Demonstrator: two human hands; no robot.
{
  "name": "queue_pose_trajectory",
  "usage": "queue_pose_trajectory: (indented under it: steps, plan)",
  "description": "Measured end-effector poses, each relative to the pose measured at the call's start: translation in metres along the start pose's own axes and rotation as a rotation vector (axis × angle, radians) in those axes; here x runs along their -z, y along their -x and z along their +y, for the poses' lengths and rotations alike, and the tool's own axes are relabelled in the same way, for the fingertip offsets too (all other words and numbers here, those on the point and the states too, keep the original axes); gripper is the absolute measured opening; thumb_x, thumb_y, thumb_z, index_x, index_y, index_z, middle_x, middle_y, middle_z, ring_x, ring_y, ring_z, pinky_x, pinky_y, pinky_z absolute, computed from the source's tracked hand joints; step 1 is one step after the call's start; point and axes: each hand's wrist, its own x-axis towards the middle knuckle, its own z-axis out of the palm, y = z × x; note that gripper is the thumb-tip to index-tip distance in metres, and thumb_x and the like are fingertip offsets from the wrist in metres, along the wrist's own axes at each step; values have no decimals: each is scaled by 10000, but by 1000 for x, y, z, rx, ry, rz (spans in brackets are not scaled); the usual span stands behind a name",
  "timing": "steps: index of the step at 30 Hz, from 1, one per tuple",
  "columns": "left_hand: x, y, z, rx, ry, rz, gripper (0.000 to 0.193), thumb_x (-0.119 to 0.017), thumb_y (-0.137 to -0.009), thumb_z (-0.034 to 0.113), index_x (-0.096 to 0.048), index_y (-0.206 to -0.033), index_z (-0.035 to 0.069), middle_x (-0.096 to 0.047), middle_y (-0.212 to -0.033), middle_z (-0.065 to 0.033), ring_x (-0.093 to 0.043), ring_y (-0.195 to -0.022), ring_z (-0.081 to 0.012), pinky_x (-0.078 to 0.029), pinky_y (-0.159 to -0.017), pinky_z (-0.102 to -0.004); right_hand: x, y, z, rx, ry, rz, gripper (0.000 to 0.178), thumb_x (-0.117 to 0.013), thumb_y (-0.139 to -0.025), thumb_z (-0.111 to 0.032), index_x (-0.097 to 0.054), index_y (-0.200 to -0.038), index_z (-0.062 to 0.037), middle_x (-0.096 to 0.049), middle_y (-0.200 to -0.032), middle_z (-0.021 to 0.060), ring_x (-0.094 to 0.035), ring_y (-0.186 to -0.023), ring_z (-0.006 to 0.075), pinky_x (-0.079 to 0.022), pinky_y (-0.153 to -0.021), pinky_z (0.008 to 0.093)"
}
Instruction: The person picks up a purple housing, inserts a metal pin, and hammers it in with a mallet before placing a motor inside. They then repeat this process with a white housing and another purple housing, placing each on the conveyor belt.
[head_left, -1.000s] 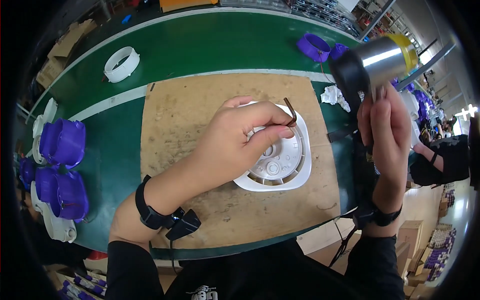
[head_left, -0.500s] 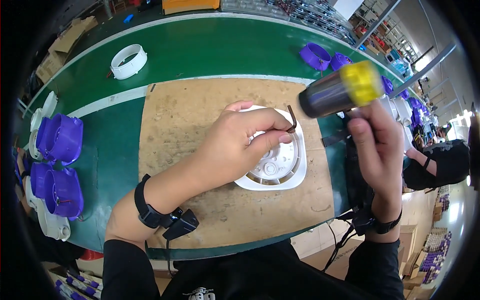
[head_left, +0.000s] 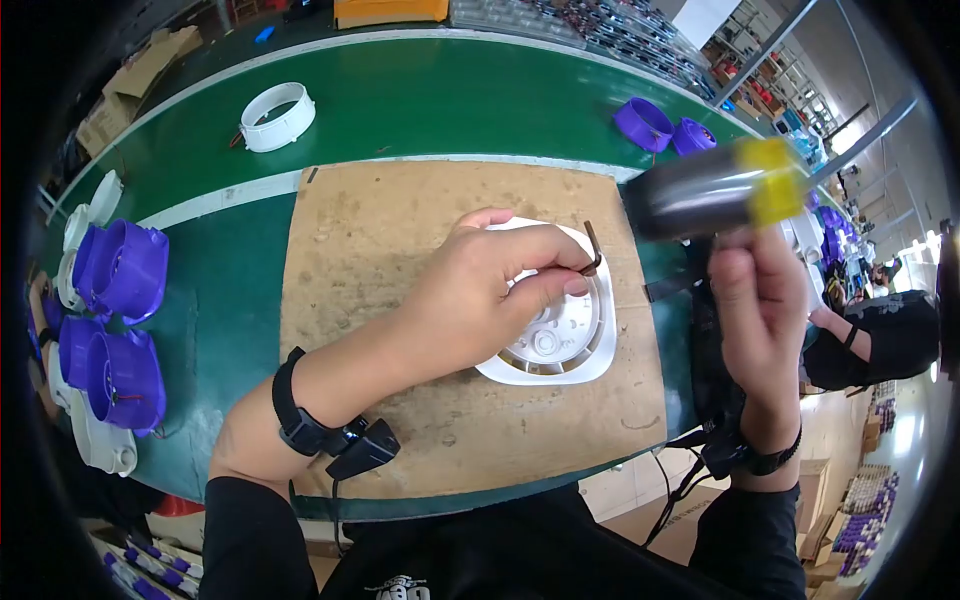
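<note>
Long green workbench (head_left: pixel 430 100) with a flat brown board (head_left: pixel 335 250) on it, the left hand (head_left: pixel 485 285) over the board and the right hand (head_left: pixel 755 310) raised beside it.
Two pairs of round purple plastic housings (head_left: pixel 135 275) stand at the bench's left edge, near pale ones. The white rounded-square plastic housing (head_left: pixel 575 335) lies on the board, right of its middle, a round ribbed disc within its rim, partly hidden by the left hand. The right hand is closed around a mallet-like tool with a blurred, dark cylindrical head and yellow end (head_left: pixel 705 190), held up right of the board. The left thumb and forefinger pinch a thin, bent brown metal rod (head_left: pixel 594 245) above the white housing; whether they touch is hidden.
</note>
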Motion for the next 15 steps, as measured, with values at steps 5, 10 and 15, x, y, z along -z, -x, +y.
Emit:
queue_pose_trajectory:
  steps: [5, 10, 15]
  plan:
    - [0, 3, 0, -5, -16, 15, 65, -671, -916, 141, -692, -969, 107, -734, -944, 12, -685, -918, -162, -267, -1130, -486, 4, -6, -1, -60, 71, -83, 321, -609, -998, -285, -531, -826, -25, -524, -702, 16, -492, -652, 69, -385, -558, 262]
    - [-3, 8, -5, 13, -199, -61, 36, -694, -898, 143, -703, -920, 117, -720, -900, 5, -672, -861, -174, -259, -1136, -500, 0, 2, -3, -35, 94, -81, 273, -631, -984, -247, -572, -868, -7, -518, -688, 16, -484, -643, 84, -388, -579, 253]
    - [10, 8, 5, 5, -145, -11, 23, -683, -907, 121, -693, -920, 105, -726, -919, 2, -686, -905, -156, -289, -1127, -500, -3, -1, 21, -146, -110, 45, 255, -596, -1011, -229, -572, -882, -10, -492, -774, -41, -413, -718, 42, -348, -629, 211]
